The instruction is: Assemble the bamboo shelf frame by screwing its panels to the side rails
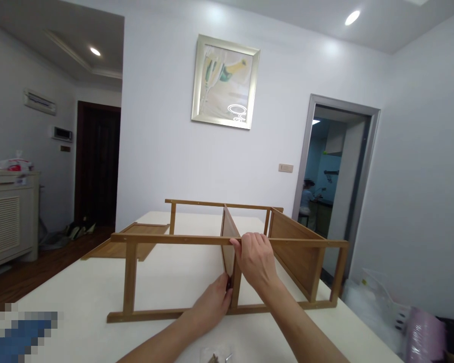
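A wooden shelf frame lies on its side on a white table, its long rails running left to right. My right hand is wrapped over the near upper rail, where the middle shelf board meets it. Lower down, my left hand is closed beside the bottom end of that board, close to the near crosspiece. Something dark shows between its fingers, too small to name. Another shelf board stands fixed between the side frames at the right.
A loose wooden board lies on the table's left part. At the front edge is a small clear bag with metal hardware. Plastic-wrapped bundles sit at the lower right. A person is in the room beyond the doorway.
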`<action>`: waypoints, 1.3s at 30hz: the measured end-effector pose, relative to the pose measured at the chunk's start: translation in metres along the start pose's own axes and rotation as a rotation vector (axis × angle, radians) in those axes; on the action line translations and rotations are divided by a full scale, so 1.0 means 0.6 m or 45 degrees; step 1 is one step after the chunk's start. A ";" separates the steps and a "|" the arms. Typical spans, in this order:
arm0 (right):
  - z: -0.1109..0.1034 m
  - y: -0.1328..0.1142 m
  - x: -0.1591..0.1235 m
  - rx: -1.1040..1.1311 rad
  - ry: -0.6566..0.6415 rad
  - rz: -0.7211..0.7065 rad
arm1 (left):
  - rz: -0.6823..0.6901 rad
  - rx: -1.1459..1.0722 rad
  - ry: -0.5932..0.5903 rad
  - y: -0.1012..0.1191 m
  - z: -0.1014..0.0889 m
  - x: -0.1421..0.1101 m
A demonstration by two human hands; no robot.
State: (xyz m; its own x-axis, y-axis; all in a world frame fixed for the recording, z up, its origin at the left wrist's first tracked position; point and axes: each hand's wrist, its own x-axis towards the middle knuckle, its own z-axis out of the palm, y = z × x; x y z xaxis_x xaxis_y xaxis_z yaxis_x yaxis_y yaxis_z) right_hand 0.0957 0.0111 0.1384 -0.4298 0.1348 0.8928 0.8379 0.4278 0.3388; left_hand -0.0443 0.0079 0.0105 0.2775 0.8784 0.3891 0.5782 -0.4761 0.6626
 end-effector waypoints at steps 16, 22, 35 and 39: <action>-0.020 -0.017 0.003 -0.219 -0.267 -0.029 | -0.001 0.012 -0.004 -0.002 0.000 -0.001; -0.020 -0.020 0.009 -0.288 -0.297 -0.035 | -0.030 0.020 -0.021 -0.003 0.002 0.000; -0.012 0.001 -0.112 0.242 -0.010 -0.208 | 0.053 0.023 0.016 0.005 -0.002 -0.001; -0.002 0.012 -0.186 0.424 -0.394 0.049 | 0.022 0.021 0.019 0.004 -0.004 0.000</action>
State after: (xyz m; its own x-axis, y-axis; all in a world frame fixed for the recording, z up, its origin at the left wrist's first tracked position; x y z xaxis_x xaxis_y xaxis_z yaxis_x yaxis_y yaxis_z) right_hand 0.1503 -0.0021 0.0414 -0.5234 0.3952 0.7549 0.7230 0.6748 0.1480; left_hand -0.0445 0.0067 0.0136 0.2763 0.8692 0.4100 0.5862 -0.4905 0.6448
